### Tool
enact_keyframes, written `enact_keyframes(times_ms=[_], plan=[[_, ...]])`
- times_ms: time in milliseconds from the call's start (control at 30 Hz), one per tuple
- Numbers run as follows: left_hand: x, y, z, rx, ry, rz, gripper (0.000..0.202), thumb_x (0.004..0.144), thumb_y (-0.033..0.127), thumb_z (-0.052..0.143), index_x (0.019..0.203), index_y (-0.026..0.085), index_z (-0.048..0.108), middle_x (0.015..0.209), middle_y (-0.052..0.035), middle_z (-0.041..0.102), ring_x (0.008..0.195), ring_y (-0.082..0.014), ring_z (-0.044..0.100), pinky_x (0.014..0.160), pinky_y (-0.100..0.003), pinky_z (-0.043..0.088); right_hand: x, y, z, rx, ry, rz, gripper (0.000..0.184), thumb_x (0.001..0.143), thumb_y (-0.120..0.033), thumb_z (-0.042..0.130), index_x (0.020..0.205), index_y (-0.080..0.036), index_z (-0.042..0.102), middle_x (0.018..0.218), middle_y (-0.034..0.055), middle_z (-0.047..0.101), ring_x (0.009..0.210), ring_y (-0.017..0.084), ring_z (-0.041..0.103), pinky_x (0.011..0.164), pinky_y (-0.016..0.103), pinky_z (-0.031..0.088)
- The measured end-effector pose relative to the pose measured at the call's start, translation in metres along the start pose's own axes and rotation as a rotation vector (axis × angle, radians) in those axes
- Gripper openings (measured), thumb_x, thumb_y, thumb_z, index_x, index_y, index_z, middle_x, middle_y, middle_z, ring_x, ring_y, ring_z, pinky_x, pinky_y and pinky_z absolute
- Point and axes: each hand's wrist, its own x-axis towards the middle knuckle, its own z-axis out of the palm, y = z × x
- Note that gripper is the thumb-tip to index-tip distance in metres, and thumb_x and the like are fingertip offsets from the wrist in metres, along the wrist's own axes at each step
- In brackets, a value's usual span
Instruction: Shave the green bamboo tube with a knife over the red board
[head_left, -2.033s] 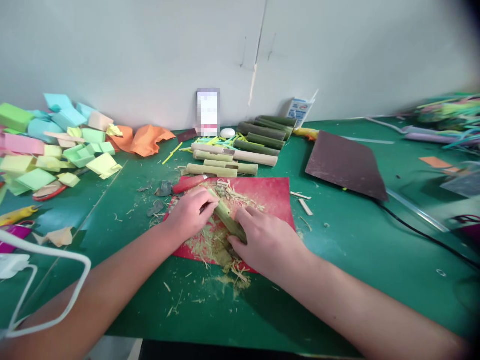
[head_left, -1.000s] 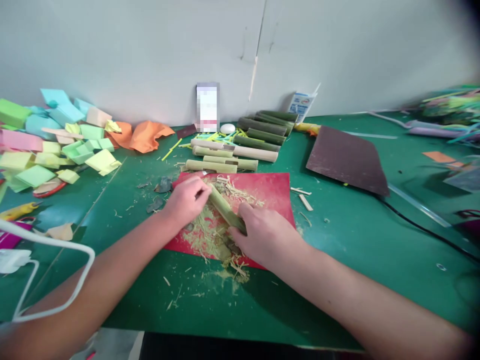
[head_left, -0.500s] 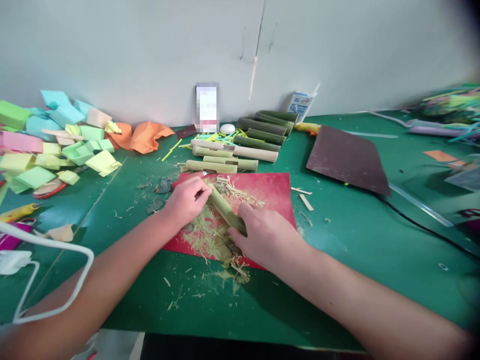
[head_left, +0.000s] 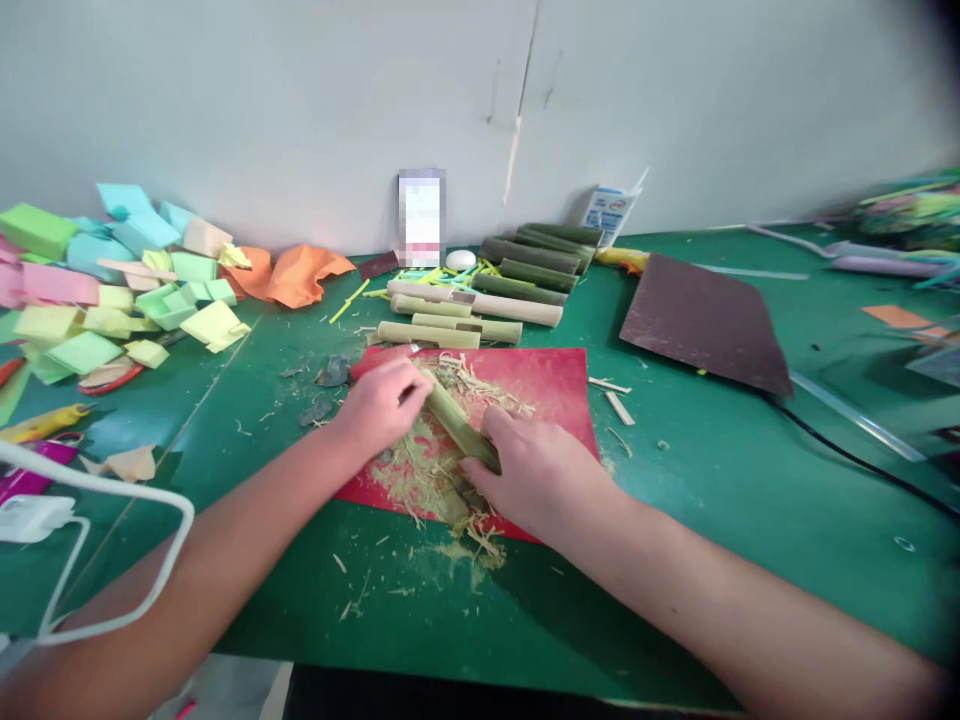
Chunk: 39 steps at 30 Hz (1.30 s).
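A split length of green bamboo slants across a red mat. My right hand is wrapped around its near end. At the far end, my left hand is closed with its fingertips against the bamboo. A small pale, shiny bit shows just beyond the left knuckles, but what those fingers grip is hidden. Fine shavings and thin bamboo slivers cover much of the mat around the piece.
Behind the mat lie pale bamboo pieces and dark green ones. A phone leans on the wall beside a drink carton. Folded paper boxes pile at left near a white cable. A brown board lies right.
The whole view has shifted slightly, so everything sits a little further right. Both hands keep their places on the bamboo, with hardly any visible movement against it.
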Motion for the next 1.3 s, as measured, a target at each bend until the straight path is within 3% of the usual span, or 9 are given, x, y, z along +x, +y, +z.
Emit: enact_keyframes(times_ms=[167, 300, 433, 567, 700, 833, 967, 1133, 1300], plan=[[0.000, -0.003, 0.000, -0.053, -0.158, 0.028, 0.015, 0.088, 0.018, 0.049, 0.073, 0.015, 0.053, 0.071, -0.0011, 0.053, 0.065, -0.0113, 0.050, 0.059, -0.025, 0.041, 0.000, 0.000, 0.001, 0.005, 0.010, -0.025, 0.013, 0.078, -0.032, 0.053, 0.083, -0.019, 0.050, 0.069, 0.0018, 0.059, 0.061, 0.017, 0.056, 0.048, 0.027, 0.026], [0.002, -0.006, -0.001, 0.009, 0.046, -0.005, 0.019, 0.087, 0.019, 0.050, 0.069, 0.015, 0.053, 0.069, -0.0012, 0.053, 0.064, -0.0121, 0.050, 0.063, -0.027, 0.043, 0.000, 0.000, 0.000, -0.006, -0.005, 0.009, 0.016, 0.078, -0.034, 0.053, 0.085, -0.019, 0.050, 0.069, 0.0021, 0.059, 0.062, 0.017, 0.056, 0.048, 0.027, 0.026], [0.002, -0.002, -0.001, -0.070, -0.114, 0.020, 0.014, 0.087, 0.015, 0.049, 0.074, 0.015, 0.055, 0.073, -0.0018, 0.055, 0.067, -0.0115, 0.052, 0.062, -0.025, 0.042, 0.000, -0.001, 0.000, -0.002, -0.007, -0.019, 0.014, 0.078, -0.031, 0.053, 0.084, -0.019, 0.050, 0.070, 0.0021, 0.060, 0.062, 0.017, 0.057, 0.048, 0.027, 0.026], [0.003, -0.006, -0.001, -0.015, 0.041, -0.004, 0.017, 0.086, 0.017, 0.051, 0.069, 0.015, 0.054, 0.070, -0.0016, 0.055, 0.067, -0.0121, 0.052, 0.065, -0.027, 0.044, 0.000, 0.000, 0.000, 0.007, -0.007, -0.001, 0.015, 0.078, -0.034, 0.053, 0.082, -0.019, 0.049, 0.069, 0.0022, 0.059, 0.064, 0.019, 0.058, 0.049, 0.027, 0.026], [0.005, -0.012, 0.001, -0.067, -0.075, 0.013, 0.015, 0.087, 0.019, 0.050, 0.074, 0.015, 0.056, 0.073, -0.0027, 0.057, 0.069, -0.0127, 0.053, 0.065, -0.026, 0.044, 0.001, 0.000, -0.001, -0.001, -0.008, -0.016, 0.013, 0.078, -0.032, 0.053, 0.083, -0.019, 0.049, 0.071, 0.0028, 0.061, 0.064, 0.019, 0.058, 0.049, 0.028, 0.026], [0.006, -0.013, 0.000, -0.010, 0.037, -0.019, 0.019, 0.087, 0.019, 0.050, 0.069, 0.015, 0.054, 0.069, -0.0017, 0.055, 0.065, -0.0125, 0.051, 0.065, -0.028, 0.044, 0.000, -0.001, -0.001, -0.001, -0.009, 0.001, 0.016, 0.078, -0.034, 0.053, 0.084, -0.019, 0.050, 0.071, 0.0029, 0.060, 0.063, 0.018, 0.058, 0.049, 0.028, 0.027], [0.005, -0.007, -0.002, -0.078, -0.115, 0.004, 0.016, 0.088, 0.017, 0.048, 0.073, 0.015, 0.055, 0.074, -0.0028, 0.056, 0.071, -0.0128, 0.053, 0.065, -0.026, 0.044, 0.001, -0.001, -0.001, -0.003, -0.018, -0.009, 0.015, 0.078, -0.032, 0.053, 0.085, -0.019, 0.051, 0.070, 0.0025, 0.059, 0.062, 0.018, 0.056, 0.049, 0.028, 0.027], [0.005, -0.009, -0.002, 0.010, 0.040, -0.017, 0.019, 0.086, 0.018, 0.051, 0.068, 0.015, 0.053, 0.067, -0.0009, 0.053, 0.063, -0.0116, 0.049, 0.063, -0.027, 0.042, 0.000, -0.001, -0.001, 0.011, -0.011, 0.009, 0.016, 0.077, -0.033, 0.053, 0.085, -0.019, 0.050, 0.069, 0.0024, 0.059, 0.063, 0.018, 0.057, 0.048, 0.027, 0.027], [0.003, -0.007, -0.003, -0.029, -0.045, 0.015, 0.017, 0.087, 0.016, 0.051, 0.070, 0.015, 0.054, 0.070, -0.0010, 0.054, 0.066, -0.0117, 0.051, 0.063, -0.026, 0.043, 0.000, 0.000, 0.000, 0.018, 0.004, -0.010, 0.014, 0.077, -0.032, 0.053, 0.082, -0.019, 0.049, 0.066, 0.0016, 0.058, 0.061, 0.018, 0.056, 0.047, 0.027, 0.025]])
